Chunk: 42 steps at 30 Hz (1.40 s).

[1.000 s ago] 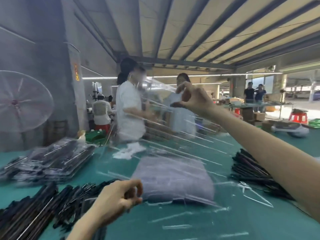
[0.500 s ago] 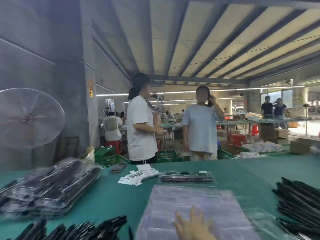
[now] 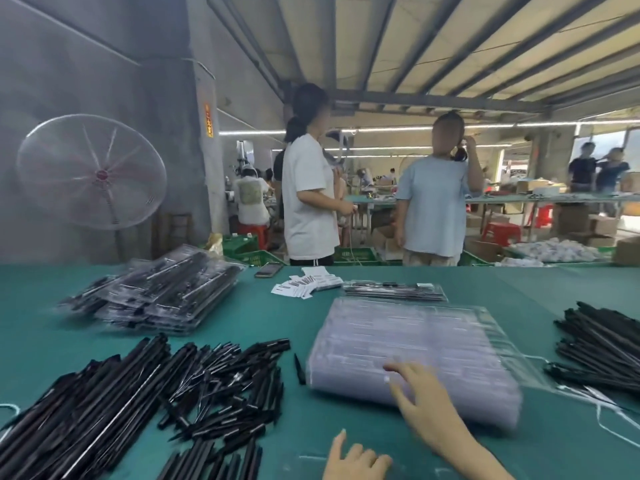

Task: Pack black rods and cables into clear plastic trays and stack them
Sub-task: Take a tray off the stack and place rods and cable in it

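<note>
Now both the left hand and right hand show, above the tray stack.

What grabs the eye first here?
The heap of black rods sprawled across the near left of the green table, and the thick stack of clear plastic trays at centre, where the right hand reaches with straight fingers. Packed trays are piled far left.

Right hand rests flat, fingers spread, on stack of clear plastic trays — loose black rods heaped left on green table; left hand at bottom edge.
</note>
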Each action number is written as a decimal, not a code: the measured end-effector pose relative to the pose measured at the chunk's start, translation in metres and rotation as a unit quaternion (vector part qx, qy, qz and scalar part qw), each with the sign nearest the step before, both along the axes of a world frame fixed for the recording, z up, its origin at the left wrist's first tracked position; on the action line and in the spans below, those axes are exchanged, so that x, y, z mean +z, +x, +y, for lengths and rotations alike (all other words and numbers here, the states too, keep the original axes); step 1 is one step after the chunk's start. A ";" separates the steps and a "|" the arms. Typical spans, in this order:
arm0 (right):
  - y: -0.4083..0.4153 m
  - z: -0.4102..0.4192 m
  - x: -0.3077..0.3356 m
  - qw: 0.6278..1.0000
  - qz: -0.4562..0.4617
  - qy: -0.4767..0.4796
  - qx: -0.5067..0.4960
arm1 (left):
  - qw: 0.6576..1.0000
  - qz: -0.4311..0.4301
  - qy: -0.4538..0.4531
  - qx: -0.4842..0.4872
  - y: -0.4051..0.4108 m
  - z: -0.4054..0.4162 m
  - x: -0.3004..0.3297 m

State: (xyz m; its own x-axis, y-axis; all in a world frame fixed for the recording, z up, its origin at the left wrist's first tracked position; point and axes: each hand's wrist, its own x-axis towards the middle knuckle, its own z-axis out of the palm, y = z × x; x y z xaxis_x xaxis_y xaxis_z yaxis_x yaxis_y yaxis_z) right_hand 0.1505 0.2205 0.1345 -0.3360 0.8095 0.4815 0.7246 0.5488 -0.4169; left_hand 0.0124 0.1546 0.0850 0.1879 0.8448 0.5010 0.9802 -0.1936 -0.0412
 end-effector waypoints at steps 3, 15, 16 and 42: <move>0.014 -0.080 -0.027 0.998 0.009 0.058 -0.006 | 0.992 -0.031 -0.116 -0.046 -0.007 -0.043 0.013; 0.057 -0.165 -0.083 0.942 -0.297 -0.139 -0.067 | 0.976 -0.185 -0.113 0.029 -0.077 -0.165 -0.009; 0.058 -0.163 -0.087 0.930 -0.320 -0.166 -0.074 | 0.970 -0.205 -0.107 0.070 -0.092 -0.173 -0.005; 0.070 -0.176 -0.101 0.958 -0.247 -0.140 -0.029 | 0.931 0.026 -0.234 0.278 -0.100 -0.158 -0.011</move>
